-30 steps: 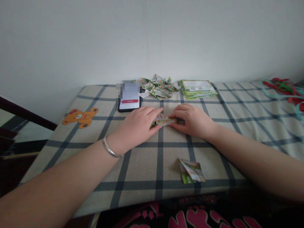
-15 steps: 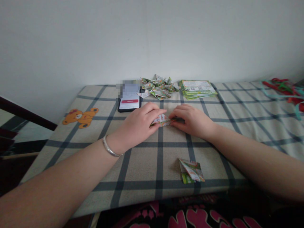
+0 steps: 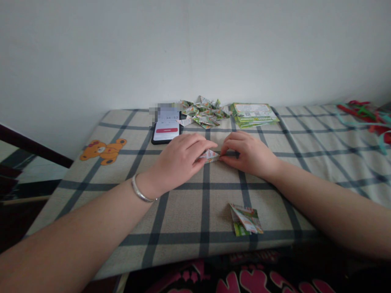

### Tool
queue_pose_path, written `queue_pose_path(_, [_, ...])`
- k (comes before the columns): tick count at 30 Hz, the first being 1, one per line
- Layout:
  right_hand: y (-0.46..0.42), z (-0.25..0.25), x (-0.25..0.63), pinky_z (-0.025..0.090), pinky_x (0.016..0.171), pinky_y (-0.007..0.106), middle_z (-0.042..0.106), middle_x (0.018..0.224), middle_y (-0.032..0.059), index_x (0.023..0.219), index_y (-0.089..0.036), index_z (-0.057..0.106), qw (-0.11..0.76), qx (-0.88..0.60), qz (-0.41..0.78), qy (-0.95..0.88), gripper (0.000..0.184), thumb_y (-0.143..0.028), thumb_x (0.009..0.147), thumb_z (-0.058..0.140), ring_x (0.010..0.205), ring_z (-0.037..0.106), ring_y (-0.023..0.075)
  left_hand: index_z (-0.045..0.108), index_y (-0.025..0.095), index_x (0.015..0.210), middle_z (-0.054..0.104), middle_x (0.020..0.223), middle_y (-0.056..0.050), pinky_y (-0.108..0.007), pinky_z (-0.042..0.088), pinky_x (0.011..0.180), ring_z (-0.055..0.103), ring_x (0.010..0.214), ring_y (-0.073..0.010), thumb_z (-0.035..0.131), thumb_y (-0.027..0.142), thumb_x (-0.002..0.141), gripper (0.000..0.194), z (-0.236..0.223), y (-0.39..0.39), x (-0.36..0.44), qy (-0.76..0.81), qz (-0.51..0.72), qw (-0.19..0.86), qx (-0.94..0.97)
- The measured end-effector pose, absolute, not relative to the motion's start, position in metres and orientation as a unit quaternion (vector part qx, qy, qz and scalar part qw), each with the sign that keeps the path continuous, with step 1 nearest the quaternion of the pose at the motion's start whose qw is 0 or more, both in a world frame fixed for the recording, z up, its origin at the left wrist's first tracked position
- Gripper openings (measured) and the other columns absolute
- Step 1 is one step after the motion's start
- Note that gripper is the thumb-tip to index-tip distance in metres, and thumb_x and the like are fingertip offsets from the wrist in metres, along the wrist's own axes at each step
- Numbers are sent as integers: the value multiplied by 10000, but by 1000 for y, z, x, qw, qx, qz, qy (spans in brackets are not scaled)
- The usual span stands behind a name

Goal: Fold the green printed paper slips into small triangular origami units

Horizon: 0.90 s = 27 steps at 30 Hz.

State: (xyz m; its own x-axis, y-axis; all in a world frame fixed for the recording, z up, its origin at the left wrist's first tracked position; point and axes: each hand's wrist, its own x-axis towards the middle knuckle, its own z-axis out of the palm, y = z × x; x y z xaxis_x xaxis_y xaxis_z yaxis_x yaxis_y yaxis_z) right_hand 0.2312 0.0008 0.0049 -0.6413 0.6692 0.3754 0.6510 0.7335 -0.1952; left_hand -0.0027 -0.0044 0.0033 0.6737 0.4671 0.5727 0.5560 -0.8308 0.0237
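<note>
Both hands meet at the middle of a checked cloth surface [image 3: 183, 211]. My left hand [image 3: 179, 160], with a silver bangle on its wrist, lies over a small folded printed paper [image 3: 210, 155] and pinches its left part. My right hand [image 3: 249, 154] pinches the same paper's right tip, fingers curled. Only a small triangle of the paper shows between the fingertips. A second folded printed paper [image 3: 246, 219] lies apart, nearer to me, close to the front edge.
At the back by the white wall lie a phone [image 3: 166, 128] with a lit screen, a heap of several folded paper pieces [image 3: 203, 112] and a stack of flat printed sheets [image 3: 253, 114]. Coloured ribbons [image 3: 369, 116] lie at the far right. A bear print [image 3: 104, 150] marks the cloth.
My hands have drawn closer together over the folded paper, so less of it shows now. Nothing else has moved.
</note>
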Motion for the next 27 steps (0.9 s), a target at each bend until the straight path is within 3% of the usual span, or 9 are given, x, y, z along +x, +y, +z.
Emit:
queue_pose_path(6, [0,3,231,434,768,324,652,880,64,832,-186,689,224,-352,10,-909,88,-249,857,633,864,573,205,581,176,1186,652,1056,-67,-371,501,908,604,1011,-215,624,190,885,305,3,-6,-2,-263,-271,90,-922])
queue_pose_path(12, [-6,5,226,451,769,329,655,923,64,833,-193,679,260,-325,-17,-909,97,-254,879,618,863,573,198,651,173,946,664,970,-47,-378,491,857,596,941,-213,587,221,914,86,7,-7,-2,-253,-239,125,-929])
queue_pose_path(20, [-12,8,223,464,781,341,671,965,60,880,-213,668,278,-288,-36,-916,110,-261,919,576,859,561,187,649,178,803,662,958,-49,-397,487,864,592,943,-216,582,199,898,119,14,-12,0,-257,-246,162,-921])
queue_pose_path(27, [-12,10,224,463,804,359,664,942,65,884,-213,655,329,-302,-36,-894,94,-272,909,587,880,584,197,648,175,764,663,924,-48,-394,489,846,592,878,-201,585,186,885,137,13,-13,1,-280,-304,114,-903])
